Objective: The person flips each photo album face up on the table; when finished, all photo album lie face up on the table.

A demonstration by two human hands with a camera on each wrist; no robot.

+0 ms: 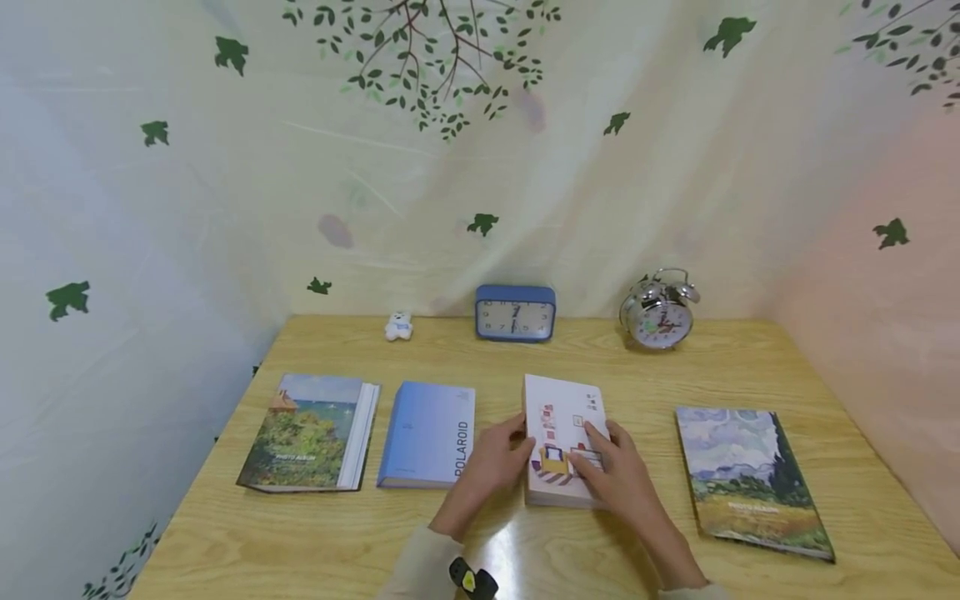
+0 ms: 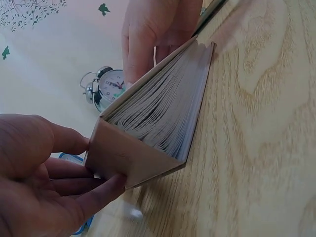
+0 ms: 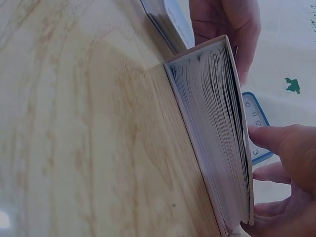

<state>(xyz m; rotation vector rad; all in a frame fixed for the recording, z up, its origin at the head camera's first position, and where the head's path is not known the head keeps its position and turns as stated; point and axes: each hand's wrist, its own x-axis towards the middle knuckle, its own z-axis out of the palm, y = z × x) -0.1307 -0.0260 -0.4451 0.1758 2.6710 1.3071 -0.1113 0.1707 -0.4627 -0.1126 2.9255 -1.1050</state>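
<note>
A thick white photo album (image 1: 555,396) with a cartoon room on its cover lies closed on the table between both hands. The left hand (image 1: 491,458) holds it at the spine (image 2: 131,153), thumb near the cover's edge and fingertips against the spine. From the other side the right hand (image 1: 622,471) holds it, with thumb and a finger on the cover and other fingers at the opposite edge, partly hidden. Bulging pages (image 3: 212,98) show at its near end in the right wrist view. Left of it lies a blue album (image 1: 427,433) marked POLAROID.
Landscape-covered photo albums lie at the far left (image 1: 307,433) and the right (image 1: 750,475). Along the back of the table (image 1: 360,542) stand a small white bear figure (image 1: 399,326), a blue clock (image 1: 515,313) and a silver twin-bell alarm clock (image 1: 658,312). Leaf-printed curtains (image 1: 420,208) surround it.
</note>
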